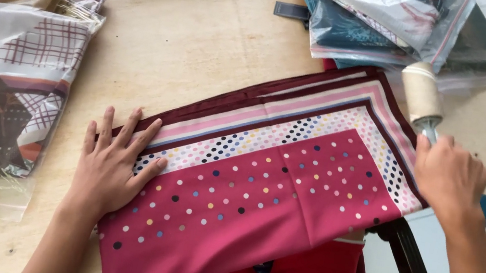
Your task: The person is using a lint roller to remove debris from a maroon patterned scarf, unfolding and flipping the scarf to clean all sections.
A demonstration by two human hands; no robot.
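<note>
while left hand point(113, 164) lies flat, fingers spread, on pink dotted scarf point(260, 192) (folded, maroon-bordered), right hand point(450, 178) grip closed round lint roller point(422, 94)

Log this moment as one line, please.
left hand: flat on pink dotted scarf | right hand: holds lint roller at scarf's far edge | table: bagged scarves around

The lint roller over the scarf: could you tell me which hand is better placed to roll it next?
Probably the right hand: it grips the lint roller at the scarf edge, while the left hand lies flat, pinning the cloth.
</note>
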